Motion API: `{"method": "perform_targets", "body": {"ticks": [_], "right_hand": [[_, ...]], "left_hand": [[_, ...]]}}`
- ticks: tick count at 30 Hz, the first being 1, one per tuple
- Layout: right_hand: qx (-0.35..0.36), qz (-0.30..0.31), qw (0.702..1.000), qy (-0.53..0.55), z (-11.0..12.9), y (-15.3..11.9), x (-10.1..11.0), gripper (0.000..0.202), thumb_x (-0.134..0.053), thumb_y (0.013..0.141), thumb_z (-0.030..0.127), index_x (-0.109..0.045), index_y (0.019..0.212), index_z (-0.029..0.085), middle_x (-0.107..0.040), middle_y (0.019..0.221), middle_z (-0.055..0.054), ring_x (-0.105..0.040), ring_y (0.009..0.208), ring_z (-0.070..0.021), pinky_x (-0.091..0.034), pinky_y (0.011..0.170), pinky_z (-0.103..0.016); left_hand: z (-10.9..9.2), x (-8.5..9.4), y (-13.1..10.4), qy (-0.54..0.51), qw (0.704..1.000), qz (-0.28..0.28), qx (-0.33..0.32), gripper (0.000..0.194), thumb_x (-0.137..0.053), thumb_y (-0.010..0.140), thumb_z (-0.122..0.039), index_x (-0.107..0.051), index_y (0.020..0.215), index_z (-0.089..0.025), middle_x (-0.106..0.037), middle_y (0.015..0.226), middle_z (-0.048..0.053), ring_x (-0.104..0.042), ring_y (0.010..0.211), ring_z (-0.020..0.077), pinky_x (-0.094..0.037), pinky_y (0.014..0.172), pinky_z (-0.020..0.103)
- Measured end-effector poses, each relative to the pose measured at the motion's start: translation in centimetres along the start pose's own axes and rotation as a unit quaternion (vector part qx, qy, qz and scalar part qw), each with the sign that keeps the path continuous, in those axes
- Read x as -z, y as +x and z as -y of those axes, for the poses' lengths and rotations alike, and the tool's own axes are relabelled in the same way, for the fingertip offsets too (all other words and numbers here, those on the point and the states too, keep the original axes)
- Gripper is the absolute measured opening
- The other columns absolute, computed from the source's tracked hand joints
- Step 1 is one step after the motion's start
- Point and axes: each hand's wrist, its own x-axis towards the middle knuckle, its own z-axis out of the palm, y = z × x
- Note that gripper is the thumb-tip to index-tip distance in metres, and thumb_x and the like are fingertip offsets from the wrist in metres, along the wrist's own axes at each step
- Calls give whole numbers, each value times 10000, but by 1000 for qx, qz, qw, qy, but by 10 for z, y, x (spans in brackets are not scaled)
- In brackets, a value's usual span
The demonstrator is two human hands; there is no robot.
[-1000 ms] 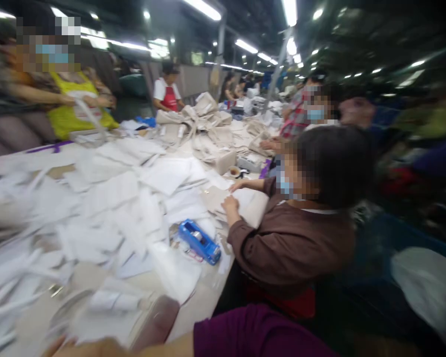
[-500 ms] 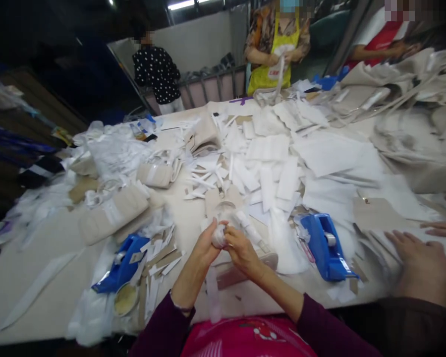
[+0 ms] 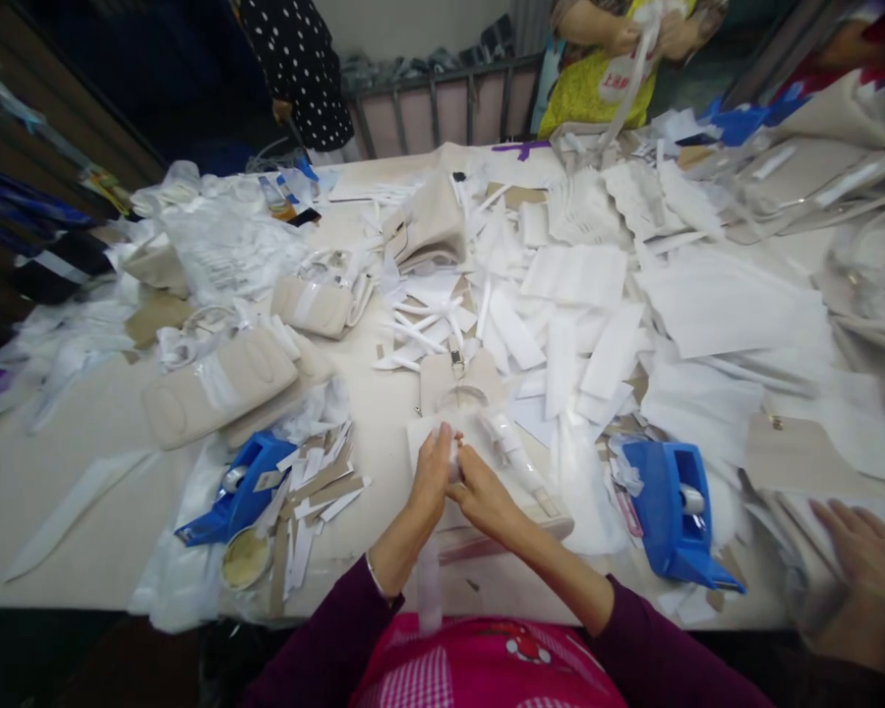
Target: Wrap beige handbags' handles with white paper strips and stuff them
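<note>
My left hand (image 3: 432, 474) and my right hand (image 3: 482, 494) meet over a beige handbag (image 3: 457, 382) that lies in front of me. Pressed between them is a small white wrapped bundle (image 3: 454, 460), mostly hidden by the fingers. The left fingers are straight and held together against it; those of the right curl around its other side. The bag has a metal clasp on its flap and a strap (image 3: 517, 452) covered in clear wrap. A pale translucent strip (image 3: 429, 587) hangs over the table edge below my hands.
Blue tape dispensers stand at left (image 3: 245, 489) and right (image 3: 671, 506). Near the left one are a round tub (image 3: 246, 559) and card strips (image 3: 324, 492). White foam sheets (image 3: 730, 295) and wrapped bags (image 3: 217, 385) cover much of the table. A co-worker's hand (image 3: 870, 560) rests at right.
My hands have closed together over the white bundle, which was more exposed before. The left fingers have straightened. The view has tilted down, and the co-worker's hand at right has shifted.
</note>
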Motion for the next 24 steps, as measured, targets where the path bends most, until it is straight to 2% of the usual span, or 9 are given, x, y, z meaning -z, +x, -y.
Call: {"method": "perform_targets", "body": {"ticks": [2, 6, 8, 11, 13, 17, 20, 22, 24], "right_hand": [[15, -5, 1000, -8, -4, 1, -4, 200, -445, 829, 111, -435, 1016, 182, -507, 1012, -90, -498, 913, -213, -438, 821, -365], [109, 17, 992, -68, -15, 8, -1, 113, -392, 881, 136, -494, 865, 184, -520, 937, -83, -487, 854, -212, -420, 785, -356], [76, 14, 996, -42, -19, 15, 0, 63, -458, 850, 153, -505, 821, 184, -532, 912, -66, -492, 832, -203, -418, 768, -340], [-53, -5, 996, 78, -23, 25, -1, 54, -522, 778, 163, -519, 829, 180, -546, 840, -28, -512, 779, -187, -431, 709, -301], [-81, -17, 989, 126, -26, 28, -2, 35, -502, 767, 156, -515, 785, 183, -539, 796, -13, -517, 762, -183, -430, 702, -290], [-5, -1, 995, 95, -35, 23, -2, 100, -475, 708, 94, -498, 724, 190, -546, 903, -32, -521, 890, -196, -405, 795, -304], [-101, 15, 990, 93, -38, 22, -3, 111, -530, 643, 115, -498, 719, 189, -554, 844, -28, -525, 814, -190, -406, 726, -296], [-213, 25, 966, 143, -37, 24, -6, 119, -566, 621, 158, -505, 721, 181, -544, 733, -6, -508, 691, -171, -398, 640, -281], [-272, 28, 942, 197, -35, 28, -10, 120, -553, 634, 183, -529, 750, 170, -534, 674, 9, -486, 623, -155, -383, 594, -270]], "left_hand": [[-2, 0, 2, -13, 999, 11, 31, 516, -582, 771, -615, -648, 935, -130, -663, 913, 87, -614, 806, 175, -459, 683, 252], [-13, 4, 18, -95, 959, 153, 218, 502, -583, 784, -586, -635, 855, -92, -619, 690, 61, -551, 550, 131, -386, 475, 234], [-11, 4, 26, -73, 970, 144, 183, 411, -644, 769, -506, -634, 834, -100, -609, 670, 37, -542, 544, 117, -403, 504, 232], [0, 1, 35, 28, 997, 55, 48, 363, -710, 725, -460, -651, 864, -130, -628, 716, 17, -583, 651, 125, -439, 627, 225], [5, 0, 41, 33, 995, 62, 67, 409, -695, 728, -504, -651, 876, -125, -634, 726, 31, -595, 677, 137, -449, 648, 232], [10, 2, 53, -73, 961, 135, 231, 480, -615, 766, -580, -622, 775, -100, -609, 644, 56, -559, 544, 131, -445, 537, 252], [23, 3, 56, -46, 981, 80, 172, 433, -667, 739, -537, -628, 774, -107, -595, 631, 29, -549, 520, 115, -444, 535, 244], [35, 1, 56, 12, 993, 36, 113, 443, -685, 711, -547, -641, 797, -114, -600, 651, 22, -558, 536, 114, -448, 556, 244], [43, 0, 55, 49, 995, 16, 90, 457, -697, 685, -563, -647, 798, -123, -600, 652, 17, -558, 548, 114, -443, 567, 240]]}}
